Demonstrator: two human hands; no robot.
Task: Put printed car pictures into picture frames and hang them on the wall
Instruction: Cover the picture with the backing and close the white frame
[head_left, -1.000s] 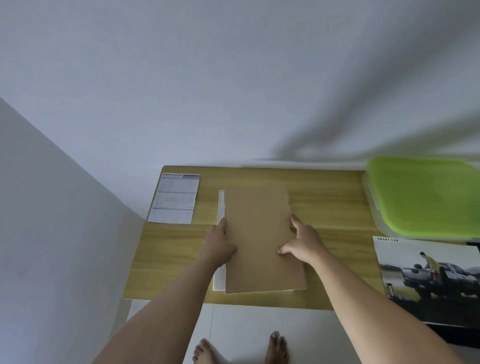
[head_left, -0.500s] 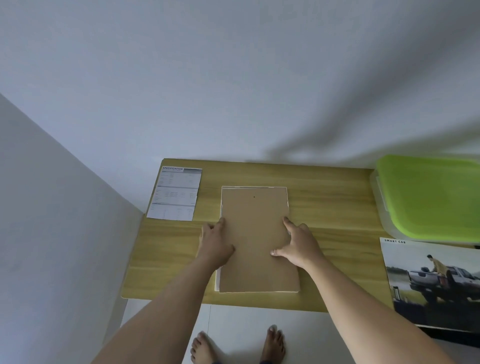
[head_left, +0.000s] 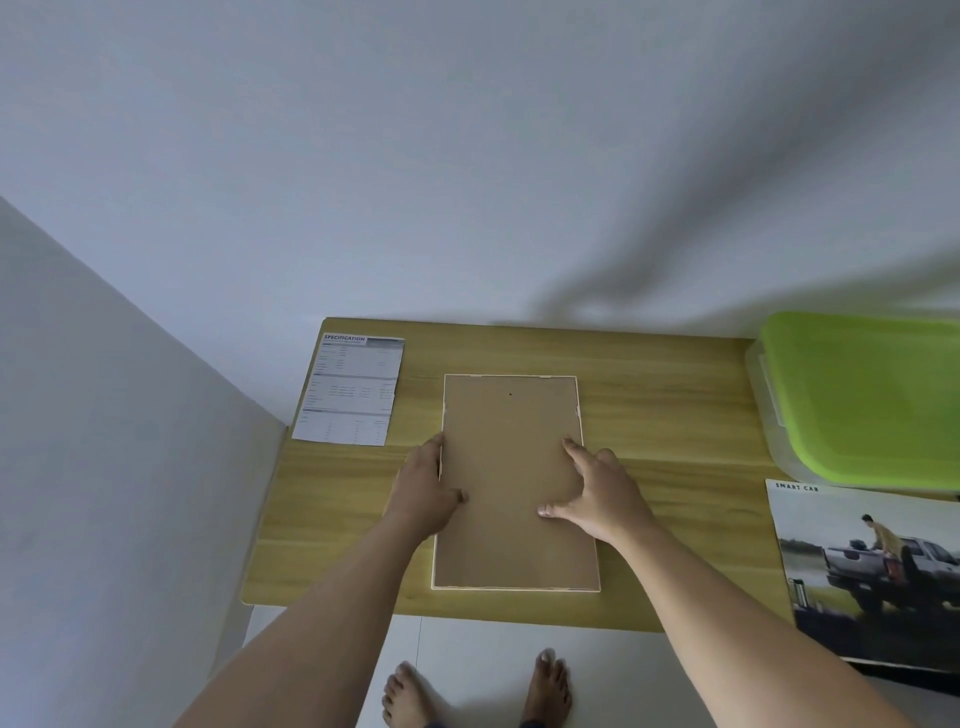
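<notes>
White floor (head_left: 467, 649) is seen nearest, with two bare feet (head_left: 550, 686) on it. Next comes the wooden counter (head_left: 337, 545). A picture frame (head_left: 514, 588) is laid face down on it, close to the near edge. Its brown back board (head_left: 511, 426) is set inside the thin white rim.

The left grip (head_left: 423, 493) is laid flat along the frame's left side, with the thumb on the board. The right grip (head_left: 602, 488) is spread wide and pressed down on the board's right side. Nothing is pinched by either one.

A car picture (head_left: 872, 571) is laid loose on the right, well apart from the frame and cut off at the edge. Farther back, a printed sheet (head_left: 350, 389) is seen on the left and a green-lidded box (head_left: 862, 395) on the right. No frame is seen hung on the wall (head_left: 467, 156).

This frame looks nearly closed up. Framing the loose picture and all the hanging are judged to be left. Whether a picture is hidden under the board cannot be told. The little clips on the rim are too small to make out.
</notes>
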